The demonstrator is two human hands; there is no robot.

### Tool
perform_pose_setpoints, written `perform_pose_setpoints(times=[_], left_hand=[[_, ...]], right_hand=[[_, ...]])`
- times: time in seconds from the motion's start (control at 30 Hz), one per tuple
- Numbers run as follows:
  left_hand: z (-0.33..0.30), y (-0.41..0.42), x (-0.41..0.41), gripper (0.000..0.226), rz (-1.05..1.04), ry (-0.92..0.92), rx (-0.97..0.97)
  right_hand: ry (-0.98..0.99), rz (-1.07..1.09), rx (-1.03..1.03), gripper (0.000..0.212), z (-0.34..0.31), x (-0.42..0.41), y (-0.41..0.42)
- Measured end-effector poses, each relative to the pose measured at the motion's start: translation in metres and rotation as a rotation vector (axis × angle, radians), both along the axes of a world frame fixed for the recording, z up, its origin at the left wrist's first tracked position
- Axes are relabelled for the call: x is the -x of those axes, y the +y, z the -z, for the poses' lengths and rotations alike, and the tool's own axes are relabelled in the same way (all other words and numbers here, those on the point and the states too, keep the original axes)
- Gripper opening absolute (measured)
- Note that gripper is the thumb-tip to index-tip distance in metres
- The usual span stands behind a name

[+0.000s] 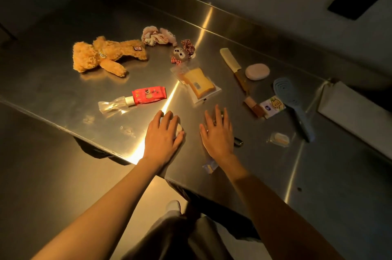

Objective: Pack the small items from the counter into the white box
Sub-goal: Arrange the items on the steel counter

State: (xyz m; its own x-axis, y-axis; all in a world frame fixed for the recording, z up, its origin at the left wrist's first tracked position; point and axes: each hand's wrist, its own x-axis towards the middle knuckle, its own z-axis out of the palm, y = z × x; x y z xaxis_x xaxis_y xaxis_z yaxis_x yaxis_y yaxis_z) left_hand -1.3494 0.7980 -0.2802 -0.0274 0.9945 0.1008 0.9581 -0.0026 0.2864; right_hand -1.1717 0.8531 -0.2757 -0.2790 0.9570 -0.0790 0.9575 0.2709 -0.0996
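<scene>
Small items lie spread over a steel counter (63, 81). My left hand (162, 135) lies flat, fingers straight, on a small pale object (179, 129) near the front edge. My right hand (218, 132) is spread flat over another small item that it mostly hides, with a black clip (238, 143) beside it. The white box (356, 109) stands at the right edge. Further out lie a tan teddy bear (104, 55), a red wipes pack (148, 94), a clear spray bottle (115, 106) and a yellow packet (198, 83).
Also on the counter: scrunchies (159, 36), a small plush keychain (180, 54), a cream comb (230, 60), a pink oval case (257, 71), a blue hairbrush (293, 100), a lip tube (253, 106), a small sachet (272, 106), a clear capsule (279, 139), a wrapper (210, 166).
</scene>
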Motion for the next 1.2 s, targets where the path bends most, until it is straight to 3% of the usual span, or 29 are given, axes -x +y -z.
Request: perform_pose_setpoints(times=[0.2,0.33,0.4,0.57,0.9,1.2], left_hand=[[0.004,0.007,-0.001,0.042,0.067,-0.04,-0.03],[0.003,0.009,-0.009,0.043,0.108,-0.023,-0.037],[0.003,0.011,-0.015,0.043,0.13,-0.014,-0.041],[0.002,0.016,-0.038,0.045,0.195,-0.014,-0.034],[0.0,0.008,-0.106,0.046,0.397,0.014,-0.011],[-0.003,-0.011,-0.177,0.048,0.434,-0.004,-0.018]], right_hand=[[0.05,0.004,-0.013,0.046,0.002,-0.001,0.001],[0.149,-0.073,-0.175,0.035,0.003,-0.013,-0.005],[0.229,-0.043,-0.138,0.038,0.005,-0.021,-0.01],[0.134,0.05,-0.15,0.039,0.012,-0.046,-0.028],[0.24,0.213,-0.229,0.04,0.012,-0.11,-0.067],[0.302,0.279,-0.262,0.04,0.025,-0.154,-0.086]])
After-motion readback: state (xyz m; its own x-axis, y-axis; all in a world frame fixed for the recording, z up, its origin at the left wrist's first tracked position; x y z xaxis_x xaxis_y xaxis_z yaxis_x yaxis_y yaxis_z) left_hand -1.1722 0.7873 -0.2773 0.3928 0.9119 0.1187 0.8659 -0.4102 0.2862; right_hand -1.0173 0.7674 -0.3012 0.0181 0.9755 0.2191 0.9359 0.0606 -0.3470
